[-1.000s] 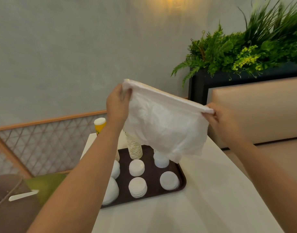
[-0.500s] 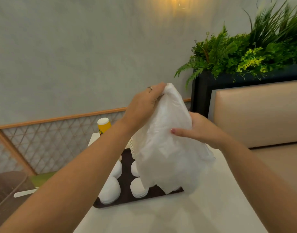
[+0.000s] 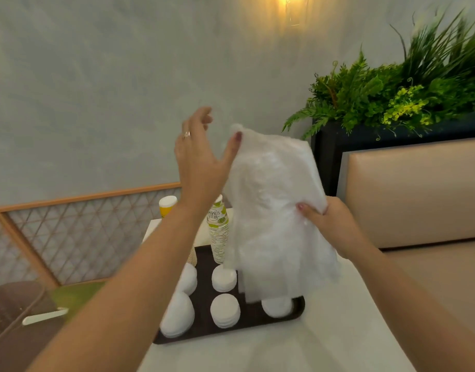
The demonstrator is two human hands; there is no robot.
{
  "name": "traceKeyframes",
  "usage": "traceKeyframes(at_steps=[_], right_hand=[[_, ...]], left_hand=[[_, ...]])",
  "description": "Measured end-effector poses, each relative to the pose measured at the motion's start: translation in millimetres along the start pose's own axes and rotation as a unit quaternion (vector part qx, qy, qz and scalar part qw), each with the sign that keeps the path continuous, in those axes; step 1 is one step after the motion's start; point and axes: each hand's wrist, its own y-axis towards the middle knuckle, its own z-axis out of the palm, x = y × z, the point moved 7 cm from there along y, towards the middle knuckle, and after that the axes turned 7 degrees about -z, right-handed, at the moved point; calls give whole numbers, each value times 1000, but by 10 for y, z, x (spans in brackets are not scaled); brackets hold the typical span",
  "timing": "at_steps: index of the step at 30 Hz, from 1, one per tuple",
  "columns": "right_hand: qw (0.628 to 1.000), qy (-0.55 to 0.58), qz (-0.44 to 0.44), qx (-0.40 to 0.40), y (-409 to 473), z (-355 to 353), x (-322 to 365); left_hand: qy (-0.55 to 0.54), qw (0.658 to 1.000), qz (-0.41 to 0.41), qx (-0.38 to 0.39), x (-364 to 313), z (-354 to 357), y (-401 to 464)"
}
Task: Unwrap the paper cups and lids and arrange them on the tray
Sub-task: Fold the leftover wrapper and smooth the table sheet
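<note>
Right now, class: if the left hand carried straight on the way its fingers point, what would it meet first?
The left hand points up and away, toward the grey wall. Nothing shows in between, so probably the wall, though depth is unclear.

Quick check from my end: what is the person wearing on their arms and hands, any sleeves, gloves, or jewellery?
Both forearms are bare, with no sleeves or gloves in view. The left hand wears a ring on one of its fingers, and its thumbnail is painted dark red. The right hand shows the same dark red nail polish and no visible ring or watch.
</note>
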Motion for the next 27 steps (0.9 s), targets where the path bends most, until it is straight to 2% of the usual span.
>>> traceKeyframes(at_steps=[2,4,6,9,14,16,19,24,25,27], right_hand=[[999,40,0,-25,9,-7,41],[996,84,6,-21,10,20,85],[992,125,10,0,3,62,135],[982,180,16,49,-18,124,194],[965,233,37,118,-60,182,248],[958,258,48,119,-67,171,246],[949,289,54,115,-72,127,243],[953,283,37,100,-72,78,249],[957,275,31,88,-63,64,250],[964,257,13,62,-44,19,232]], left_hand=[[-96,985,-127,58,41,132,-289],[-145,943,-254,160,179,409,-616],[-167,902,-325,230,315,603,-858],[-200,884,-320,275,427,689,-917],[-274,804,-346,398,499,809,-937],[-303,765,-367,433,481,836,-998],[-334,727,-367,474,470,900,-1080],[-423,651,-426,465,425,995,-1167],[-429,644,-445,451,429,1008,-1164],[-403,667,-477,407,466,989,-1127]])
